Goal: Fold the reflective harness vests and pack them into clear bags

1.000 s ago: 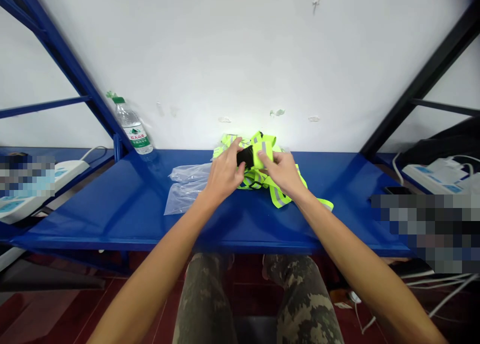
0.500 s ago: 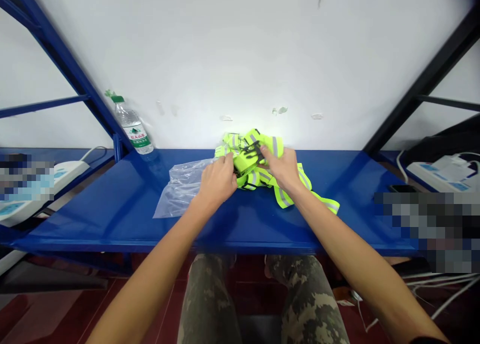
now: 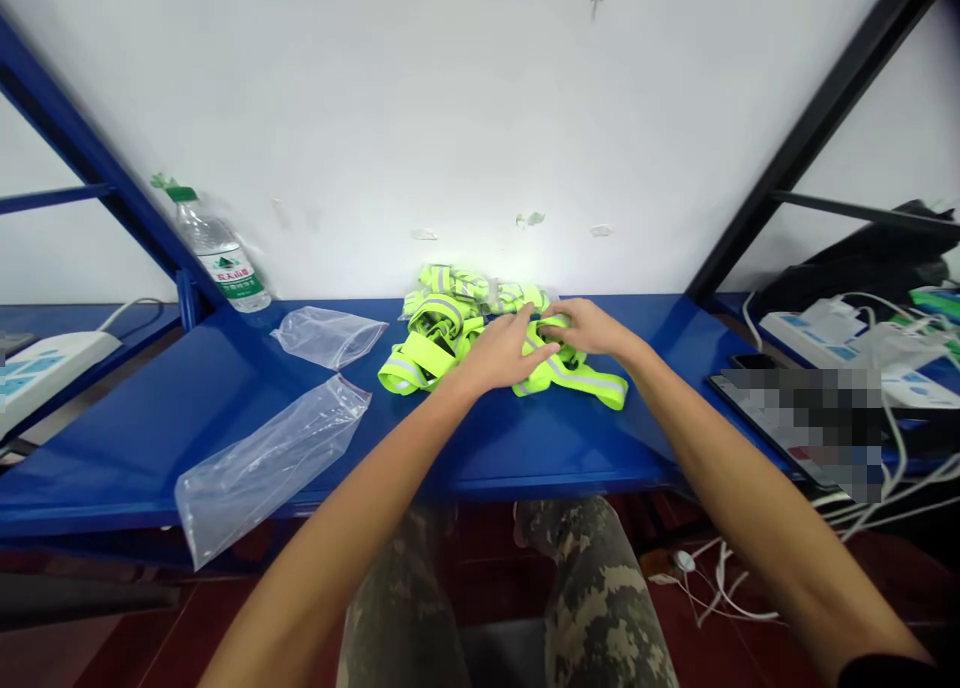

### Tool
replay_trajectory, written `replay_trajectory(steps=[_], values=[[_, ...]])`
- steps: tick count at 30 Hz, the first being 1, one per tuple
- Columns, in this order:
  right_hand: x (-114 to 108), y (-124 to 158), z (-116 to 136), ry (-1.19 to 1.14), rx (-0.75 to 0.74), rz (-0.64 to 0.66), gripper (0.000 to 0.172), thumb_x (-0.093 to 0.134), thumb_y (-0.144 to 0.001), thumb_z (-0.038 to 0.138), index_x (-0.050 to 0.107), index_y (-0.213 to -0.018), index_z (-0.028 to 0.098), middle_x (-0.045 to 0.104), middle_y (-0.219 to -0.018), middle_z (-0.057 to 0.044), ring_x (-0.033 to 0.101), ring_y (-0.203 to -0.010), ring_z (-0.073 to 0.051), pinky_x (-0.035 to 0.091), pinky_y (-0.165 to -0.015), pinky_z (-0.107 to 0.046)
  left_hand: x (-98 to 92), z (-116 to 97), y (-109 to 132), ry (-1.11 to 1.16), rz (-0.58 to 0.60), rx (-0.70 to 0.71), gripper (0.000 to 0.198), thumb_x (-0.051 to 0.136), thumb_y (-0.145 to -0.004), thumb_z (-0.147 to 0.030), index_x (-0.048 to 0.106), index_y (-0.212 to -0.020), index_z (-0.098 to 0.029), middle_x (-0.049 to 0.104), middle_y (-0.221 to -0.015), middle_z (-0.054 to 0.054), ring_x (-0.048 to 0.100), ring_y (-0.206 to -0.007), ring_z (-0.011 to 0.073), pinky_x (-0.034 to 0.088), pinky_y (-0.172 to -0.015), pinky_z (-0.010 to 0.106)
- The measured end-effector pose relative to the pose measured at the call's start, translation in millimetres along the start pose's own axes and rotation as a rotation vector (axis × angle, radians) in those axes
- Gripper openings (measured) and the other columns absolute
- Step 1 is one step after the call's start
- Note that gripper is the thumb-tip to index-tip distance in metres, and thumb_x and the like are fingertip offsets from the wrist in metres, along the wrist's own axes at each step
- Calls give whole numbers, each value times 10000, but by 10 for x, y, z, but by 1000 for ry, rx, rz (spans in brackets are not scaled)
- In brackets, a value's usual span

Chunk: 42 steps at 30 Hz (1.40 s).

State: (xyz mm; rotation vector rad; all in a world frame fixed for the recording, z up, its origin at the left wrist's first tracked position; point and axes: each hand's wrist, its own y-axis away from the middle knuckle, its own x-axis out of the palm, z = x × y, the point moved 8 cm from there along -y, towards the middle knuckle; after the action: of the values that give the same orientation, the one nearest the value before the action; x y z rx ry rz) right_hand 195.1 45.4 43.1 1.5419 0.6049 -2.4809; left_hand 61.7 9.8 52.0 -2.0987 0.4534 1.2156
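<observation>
Counting on the blue shelf [image 3: 225, 398]: one vest of straps [image 3: 435, 333], two clear plastic bags, one water bottle [image 3: 217, 258]. The vest lies bunched at mid-shelf near the white wall, neon yellow-green webbing with grey reflective stripes, loops tangled, one strap end trailing right. Left hand [image 3: 495, 353] lies palm down on the heap, fingers curled; whether it grips cannot be told. Right hand [image 3: 589, 328] has its fingers closed on a strap just beside the left. Far bag [image 3: 330, 333] lies left of the vest; near bag [image 3: 262, 463] overhangs the front edge.
</observation>
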Motion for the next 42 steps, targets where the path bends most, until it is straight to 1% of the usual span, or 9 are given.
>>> replay_trajectory(steps=[7,13,17,20,23,27,30,34,42], values=[[-299,221,-629,-521,336,-381,284,710,-723,400,664,-866,159,660,-762,-37,589,-618,-156,501,-575,-292,86,224,-144,-94,161,-73,657,491,-761,-57,465,-1409,-159,555,-1374,155,515,-1298,303,435,-1062,430],[-251,245,-354,-635,126,-290,366,760,-624,287,694,-964,169,711,-977,-69,654,-811,-197,546,-669,-304,-153,-152,-105,-103,-23,-28,565,635,-791,-266,488,-1328,-172,527,-1391,163,461,-1334,342,366,-1118,499],[-354,266,-301,-783,53,-283,403,708,-619,215,669,-1019,179,710,-1045,-77,678,-898,-228,563,-758,-356,42,-107,-171,91,204,-34,771,714,-763,-372,391,-1432,-168,547,-1408,154,545,-1274,324,445,-1047,437],[-535,382,-256,-512,83,-402,347,667,-646,196,674,-993,176,698,-1076,-105,653,-1037,-291,539,-875,-457,77,37,-213,169,262,-56,945,808,-660,-349,369,-1472,-148,474,-1497,158,484,-1352,328,417,-1089,410],[-680,550,220,-178,-106,-505,398,654,-704,201,671,-1101,224,614,-1305,-99,526,-1270,-310,442,-1043,-497,45,143,-261,165,165,-123,1074,866,-573,-357,365,-1483,-85,425,-1524,207,412,-1406,368,369,-1135,434],[-346,548,731,21,-288,-186,194,532,-846,168,717,-856,223,732,-990,-63,648,-1032,-252,466,-982,-429,65,157,-282,264,89,-184,1142,859,-562,-258,281,-1526,-53,518,-1425,237,521,-1311,371,418,-1089,439],[-87,464,691,210,-292,-45,237,512,-871,145,731,-927,216,737,-1054,-67,615,-1131,-293,438,-987,-482,97,140,-268,380,121,-178,1065,784,-599,-158,275,-1530,-62,540,-1397,219,546,-1289,335,443,-1072,410],[16,392,553,326,-305,-86,297,531,-902,191,687,-1150,239,637,-1321,-62,409,-1390,-339,345,-1083,-556,82,189,-230,559,91,-217,906,616,-659,-77,316,-1513,-93,432,-1518,187,399,-1426,290,482,-1035,332],[55,321,501,516,-291,-70,284,662,-828,343,707,-996,119,608,-1119,-175,509,-1174,-357,406,-1019,-490,171,234,-205,596,83,-267,967,621,-649,-68,251,-1542,-95,490,-1434,239,525,-1307,295,531,-942,355]])
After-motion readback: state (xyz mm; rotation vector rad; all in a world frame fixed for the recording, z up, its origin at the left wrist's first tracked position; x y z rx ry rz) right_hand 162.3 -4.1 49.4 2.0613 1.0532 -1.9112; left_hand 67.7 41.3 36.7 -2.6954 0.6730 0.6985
